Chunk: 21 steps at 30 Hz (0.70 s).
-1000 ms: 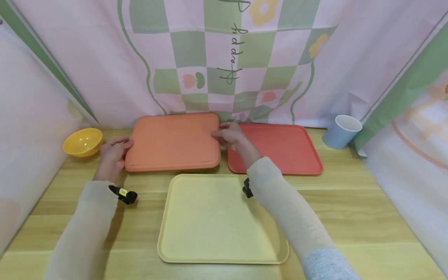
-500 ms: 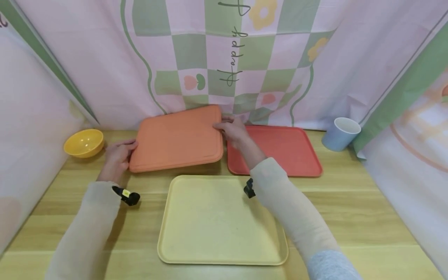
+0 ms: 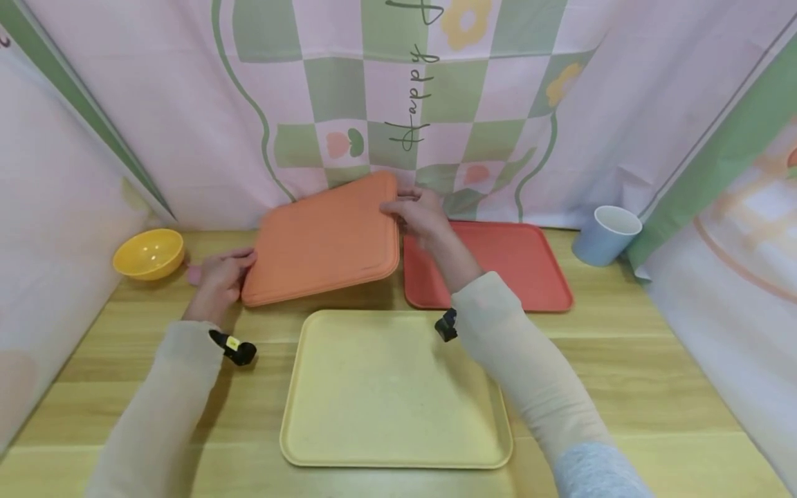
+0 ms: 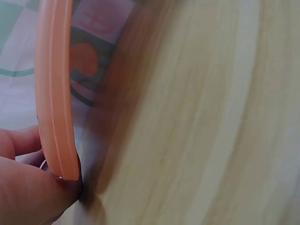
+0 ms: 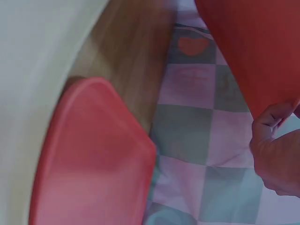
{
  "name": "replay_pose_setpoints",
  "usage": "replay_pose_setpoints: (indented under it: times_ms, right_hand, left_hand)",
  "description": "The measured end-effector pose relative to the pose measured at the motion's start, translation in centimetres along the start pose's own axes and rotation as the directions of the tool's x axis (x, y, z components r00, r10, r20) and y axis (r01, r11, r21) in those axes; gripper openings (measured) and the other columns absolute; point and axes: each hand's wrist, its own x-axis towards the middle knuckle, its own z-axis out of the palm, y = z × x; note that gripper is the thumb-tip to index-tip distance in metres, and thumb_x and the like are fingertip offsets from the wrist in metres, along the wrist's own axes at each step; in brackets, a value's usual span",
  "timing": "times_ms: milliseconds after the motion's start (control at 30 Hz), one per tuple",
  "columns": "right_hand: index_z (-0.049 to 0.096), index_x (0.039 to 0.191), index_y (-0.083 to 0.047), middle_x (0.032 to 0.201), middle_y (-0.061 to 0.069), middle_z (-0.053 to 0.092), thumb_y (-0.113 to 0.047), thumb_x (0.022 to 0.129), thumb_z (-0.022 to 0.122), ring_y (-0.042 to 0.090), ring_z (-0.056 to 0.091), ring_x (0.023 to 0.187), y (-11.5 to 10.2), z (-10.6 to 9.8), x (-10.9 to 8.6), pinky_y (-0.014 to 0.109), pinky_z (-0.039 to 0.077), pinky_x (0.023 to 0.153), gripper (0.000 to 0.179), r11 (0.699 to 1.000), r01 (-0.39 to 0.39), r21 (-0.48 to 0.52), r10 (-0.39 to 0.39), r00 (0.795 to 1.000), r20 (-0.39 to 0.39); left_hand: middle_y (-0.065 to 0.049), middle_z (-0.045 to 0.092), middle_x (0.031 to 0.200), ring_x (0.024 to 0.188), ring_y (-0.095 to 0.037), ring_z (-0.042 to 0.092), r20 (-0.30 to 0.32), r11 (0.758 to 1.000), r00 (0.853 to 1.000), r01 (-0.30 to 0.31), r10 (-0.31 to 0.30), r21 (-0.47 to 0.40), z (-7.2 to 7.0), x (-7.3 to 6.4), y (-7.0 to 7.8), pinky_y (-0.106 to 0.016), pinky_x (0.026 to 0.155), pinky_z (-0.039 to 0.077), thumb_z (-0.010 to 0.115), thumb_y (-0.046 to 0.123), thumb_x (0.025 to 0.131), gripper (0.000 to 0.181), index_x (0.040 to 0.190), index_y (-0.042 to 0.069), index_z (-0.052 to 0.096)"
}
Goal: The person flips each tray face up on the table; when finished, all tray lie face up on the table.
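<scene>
My left hand (image 3: 216,278) pinches the left edge of an orange tray (image 3: 324,238). At its opposite edge, my right hand (image 3: 423,213) grips with the thumb on top and fingers behind. The tray is held tilted, its right side higher than its left. Lines run along the tray's rim (image 4: 55,93) in the left wrist view. A small pink thing (image 3: 194,274) shows just behind the left hand, mostly hidden. To the right, partly behind the right forearm, lies a red tray (image 3: 510,266). A pale yellow tray (image 3: 392,387) lies in front, between the forearms.
A yellow bowl (image 3: 148,254) stands at the back left of the wooden table (image 3: 629,387). At the back right is a blue cup (image 3: 606,236). A patterned curtain (image 3: 336,90) hangs close behind the trays, with more cloth at both sides.
The orange tray has gone from lying nearly flat to tilted, its right side raised by the right hand. Its left end and the left hand have shifted right, bringing the pink thing into view.
</scene>
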Motion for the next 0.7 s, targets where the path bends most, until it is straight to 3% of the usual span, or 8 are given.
replay_pose_setpoints:
  times_ms: [233, 400, 467, 533, 633, 700]
  right_hand:
    - [0.059, 0.135, 0.001, 0.091, 0.009, 0.070, 0.000, 0.090, 0.073, 0.014, 0.066, 0.065, -1.7, -0.1, -0.4, 0.026, 0.055, 0.055, 0.047, 0.999, 0.026, 0.027, -0.026, 1.000, 0.012]
    - [0.062, 0.133, 0.000, 0.090, 0.012, 0.072, 0.000, 0.091, 0.073, 0.016, 0.069, 0.062, -2.8, -0.1, -0.6, 0.029, 0.057, 0.053, 0.044, 0.998, 0.044, 0.047, -0.045, 0.999, 0.004]
    - [0.061, 0.135, 0.001, 0.091, 0.013, 0.071, 0.000, 0.091, 0.073, 0.016, 0.068, 0.061, -3.2, 0.0, -0.7, 0.029, 0.058, 0.054, 0.045, 0.997, 0.042, 0.062, -0.041, 0.999, -0.011]
    - [0.060, 0.135, 0.002, 0.090, 0.012, 0.070, 0.000, 0.091, 0.072, 0.015, 0.066, 0.060, -3.5, 0.1, -0.8, 0.027, 0.057, 0.054, 0.046, 0.996, 0.044, 0.072, -0.042, 0.999, -0.030]
    - [0.061, 0.133, 0.004, 0.087, 0.011, 0.070, 0.001, 0.090, 0.072, 0.014, 0.064, 0.059, -3.9, 0.2, -0.9, 0.025, 0.056, 0.053, 0.044, 0.995, 0.061, 0.077, -0.057, 0.997, -0.049]
    - [0.062, 0.131, 0.004, 0.085, 0.011, 0.070, 0.002, 0.090, 0.072, 0.013, 0.064, 0.059, -4.1, 0.3, -1.0, 0.024, 0.056, 0.054, 0.042, 0.994, 0.073, 0.081, -0.069, 0.996, -0.053]
  left_hand:
    - [0.004, 0.072, 0.078, 0.071, -0.006, 0.064, 0.053, 0.999, 0.999, -0.014, 0.013, 0.030, 0.7, 0.6, -0.8, -0.019, 0.063, 0.053, 0.062, -0.006, 0.097, 0.032, 0.079, 0.017, 0.076]
    - [0.004, 0.071, 0.077, 0.069, -0.006, 0.064, 0.067, 0.998, 0.997, -0.031, 0.027, 0.061, 1.1, 0.8, -1.1, -0.018, 0.061, 0.053, 0.063, -0.005, 0.097, 0.030, 0.079, 0.016, 0.075]
    - [0.005, 0.071, 0.076, 0.069, -0.005, 0.064, 0.071, 0.996, 0.997, -0.043, 0.037, 0.081, 1.4, 0.8, -1.2, -0.018, 0.061, 0.053, 0.063, -0.004, 0.097, 0.026, 0.083, 0.015, 0.075]
    - [0.006, 0.071, 0.078, 0.071, -0.004, 0.064, 0.070, 0.989, 0.996, -0.072, 0.063, 0.130, 1.6, 0.9, -1.3, -0.017, 0.064, 0.053, 0.064, -0.003, 0.097, 0.017, 0.095, 0.009, 0.076]
    - [0.005, 0.070, 0.091, 0.078, -0.002, 0.063, 0.054, 0.944, 0.990, -0.144, 0.134, 0.298, 2.0, 0.8, -1.3, -0.017, 0.072, 0.054, 0.066, 0.003, 0.097, 0.023, 0.119, -0.002, 0.071]
    - [-0.001, 0.069, 0.105, 0.088, -0.003, 0.061, 0.042, 0.877, 0.980, -0.194, 0.196, 0.439, 2.5, 0.5, -1.0, -0.018, 0.079, 0.052, 0.068, 0.008, 0.097, 0.037, 0.131, -0.006, 0.063]
